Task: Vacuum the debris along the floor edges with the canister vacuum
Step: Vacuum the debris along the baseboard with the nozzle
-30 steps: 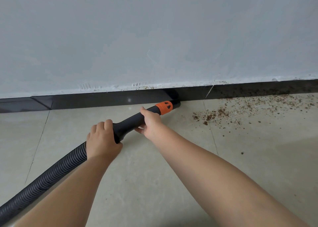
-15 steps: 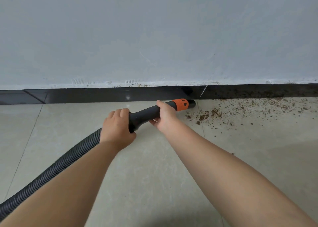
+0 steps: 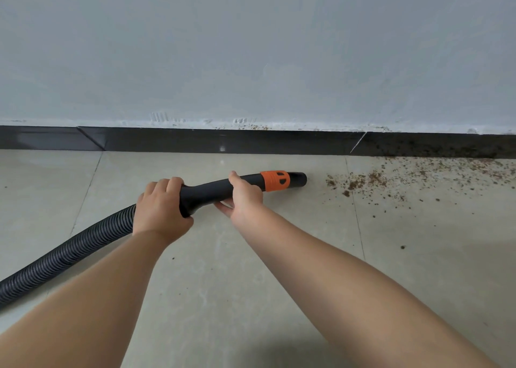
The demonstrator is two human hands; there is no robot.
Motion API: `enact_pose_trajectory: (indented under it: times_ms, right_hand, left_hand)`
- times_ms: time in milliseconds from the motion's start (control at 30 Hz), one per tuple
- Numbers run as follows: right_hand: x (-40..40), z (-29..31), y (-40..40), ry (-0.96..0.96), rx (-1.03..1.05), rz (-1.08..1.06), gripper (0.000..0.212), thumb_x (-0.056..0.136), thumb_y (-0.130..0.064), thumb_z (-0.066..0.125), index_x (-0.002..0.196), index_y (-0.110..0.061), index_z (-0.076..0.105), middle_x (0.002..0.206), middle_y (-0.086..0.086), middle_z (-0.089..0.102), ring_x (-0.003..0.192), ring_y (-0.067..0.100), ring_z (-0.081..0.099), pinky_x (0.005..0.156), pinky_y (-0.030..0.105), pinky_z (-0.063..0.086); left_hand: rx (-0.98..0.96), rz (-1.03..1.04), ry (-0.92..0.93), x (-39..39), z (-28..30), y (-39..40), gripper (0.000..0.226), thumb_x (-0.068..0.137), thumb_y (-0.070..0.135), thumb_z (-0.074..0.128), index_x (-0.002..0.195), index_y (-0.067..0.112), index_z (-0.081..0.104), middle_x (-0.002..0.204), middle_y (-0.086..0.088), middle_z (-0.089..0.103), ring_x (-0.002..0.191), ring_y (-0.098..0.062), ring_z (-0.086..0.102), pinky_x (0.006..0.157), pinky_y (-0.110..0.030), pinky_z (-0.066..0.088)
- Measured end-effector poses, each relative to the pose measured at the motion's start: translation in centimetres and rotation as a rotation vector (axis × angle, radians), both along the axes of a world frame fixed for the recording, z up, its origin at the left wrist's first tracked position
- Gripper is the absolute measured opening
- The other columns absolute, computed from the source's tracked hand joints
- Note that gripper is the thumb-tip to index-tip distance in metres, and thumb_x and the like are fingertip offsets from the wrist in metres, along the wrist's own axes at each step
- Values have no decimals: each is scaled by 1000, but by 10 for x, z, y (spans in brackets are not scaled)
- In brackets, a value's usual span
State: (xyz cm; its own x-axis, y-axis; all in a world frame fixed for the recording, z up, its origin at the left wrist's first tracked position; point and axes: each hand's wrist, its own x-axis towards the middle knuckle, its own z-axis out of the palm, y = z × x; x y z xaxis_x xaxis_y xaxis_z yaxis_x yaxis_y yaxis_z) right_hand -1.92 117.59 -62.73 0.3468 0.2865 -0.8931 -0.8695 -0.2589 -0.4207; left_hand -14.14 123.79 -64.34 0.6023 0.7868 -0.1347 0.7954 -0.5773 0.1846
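Left hand [image 3: 160, 210] wraps round the back end of the nozzle handle [image 3: 206, 193], right where the hose [image 3: 69, 251] joins it; fingers curled over the top, thumb underneath, firm grip. Right hand [image 3: 245, 197] sits further fwd on the same handle, just behind the orange collar [image 3: 275, 180]: thumb up on top, fingers running under the tube, tips poking out on the near side. So it cradles and pinches the tube rather than a full fist.

Handle is smooth matte black plastic, round in section, thicker at the back w/ a slight bend, narrowing toward the front. Collar is bright orange w/ dark oval slots. Past it a short black nozzle tip [image 3: 297, 178], open end pointing right, low over the floor [image 3: 251, 284]; can't tell if it touches. Hose is black, ribbed, flexible, running down-left out of view. Canister itself not visible.

Debris [image 3: 371, 179] is brown, crumbly, granular, lying just right of the nozzle tip w/ a small gap between. It's densest near the tile joint, thinner and scattered further right along the wall edge, w/ a few stray specks nearer the person.

Floor is pale beige glossy tile w/ thin dark grout lines. Baseboard [image 3: 195, 141] is glossy black, reflecting light; its right stretch is dusted w/ brown specks. Wall [image 3: 251, 46] above is flat pale grey, matte, w/ rough white paint marks along its bottom edge.
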Motion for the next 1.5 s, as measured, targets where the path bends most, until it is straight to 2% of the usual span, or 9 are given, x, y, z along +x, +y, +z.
enact_pose_trajectory:
  times_ms: [267,900,1067,1333,1500]
  right_hand:
    - [18,-1,-12,-9,14,-72,48,87,-19,64,128,-7,41,124,14,53,110,31,56,70,37,55]
    - [82,-1,-52,-45,-64,-234,53,86,-21,65,131,-10,40,123,13,54,108,29,56,71,37,52]
    - [95,-2,-61,-52,-92,-253,53,86,-22,65,131,-10,40,123,12,54,109,29,55,76,38,53]
    - [115,-2,-73,-93,-106,-259,51,88,-25,63,131,-8,41,123,13,54,111,28,54,71,36,51]
    - [127,-2,-79,-109,-139,-258,50,88,-26,62,130,-8,42,124,13,53,112,29,53,78,38,52]
  left_hand:
    - [-26,-60,3,22,0,-7,46,71,14,68,112,7,49,105,-9,54,100,-30,44,82,-34,34]
    - [-1,-237,91,100,5,-40,47,73,25,65,113,12,44,108,-4,51,103,-25,43,83,-29,32]
    - [6,-270,109,114,4,-51,45,75,28,65,111,12,42,109,-4,50,103,-24,43,84,-29,33]
    - [33,-327,135,138,6,-64,43,77,30,62,108,12,40,109,-3,50,104,-23,44,85,-29,34]
    - [41,-342,132,150,5,-74,42,78,30,62,109,12,39,109,-4,49,104,-23,44,84,-29,34]
